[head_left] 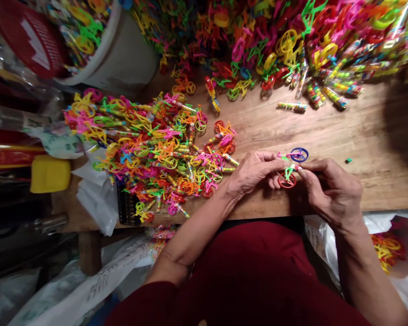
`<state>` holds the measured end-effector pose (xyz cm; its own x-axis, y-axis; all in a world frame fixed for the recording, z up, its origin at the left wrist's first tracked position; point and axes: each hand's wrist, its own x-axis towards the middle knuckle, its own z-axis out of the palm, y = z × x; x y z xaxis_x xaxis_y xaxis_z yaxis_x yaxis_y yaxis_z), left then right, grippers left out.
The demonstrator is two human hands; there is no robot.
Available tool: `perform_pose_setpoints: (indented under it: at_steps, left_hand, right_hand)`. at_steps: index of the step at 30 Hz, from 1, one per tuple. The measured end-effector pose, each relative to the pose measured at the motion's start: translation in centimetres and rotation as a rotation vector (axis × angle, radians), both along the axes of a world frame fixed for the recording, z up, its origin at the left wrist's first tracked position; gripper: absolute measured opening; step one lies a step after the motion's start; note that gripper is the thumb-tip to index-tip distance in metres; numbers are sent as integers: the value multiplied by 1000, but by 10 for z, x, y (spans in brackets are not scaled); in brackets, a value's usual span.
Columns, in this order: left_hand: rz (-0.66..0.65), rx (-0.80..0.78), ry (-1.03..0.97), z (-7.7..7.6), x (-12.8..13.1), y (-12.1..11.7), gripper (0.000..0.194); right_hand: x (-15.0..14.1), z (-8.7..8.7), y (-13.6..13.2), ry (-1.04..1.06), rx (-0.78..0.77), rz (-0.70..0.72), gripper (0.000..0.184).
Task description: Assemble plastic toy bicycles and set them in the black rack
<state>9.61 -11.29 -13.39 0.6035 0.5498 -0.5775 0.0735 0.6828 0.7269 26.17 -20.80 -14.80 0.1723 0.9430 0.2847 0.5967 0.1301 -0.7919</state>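
In front of me, a small plastic toy bicycle is pinched between my two hands. It has a green part, a pink part, one blue wheel and one red wheel. My left hand grips it from the left, fingers closed. My right hand pinches a small red-and-white patterned end, perhaps of a candy tube, mostly covered by fingers. Left of my left hand lies a heap of toy bicycles with candy tubes, in mixed bright colours.
Along the back of the wooden table is a large pile of coloured toy parts. Candy tubes lie at its right end, with one loose tube nearer. A white bucket stands back left. Below right hangs a plastic bag of parts.
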Motion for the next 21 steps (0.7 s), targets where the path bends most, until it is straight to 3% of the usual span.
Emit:
perform_pose_setpoints:
  at_steps: [4,8,10,12,14,18,21]
  left_hand:
    - [43,46,59,11,-14,3,43]
    - [305,350,256,60,-69,15,33]
    - [465,597,449,87,-104,20,25]
    - [493,801,599,101,-130,26,27]
    - [424,935,672,99,-143,35,31]
    - [286,1231,863,70,-145,62,27]
    - [-3,1359,1182,63,-141,80,25]
  right_hand:
    - [-15,4,2,49,5,10,9]
    - [-12,-1,15,166,-28,76,32]
    - [-1,-3,30,67,4,59,23]
    - [10,-5,52,-102,53,14,15]
    - [16,-9,77,-246,88,-36,17]
    - [13,-22,119,-439,121,-72,20]
    - [10,-31,133,-442,120,-69,12]
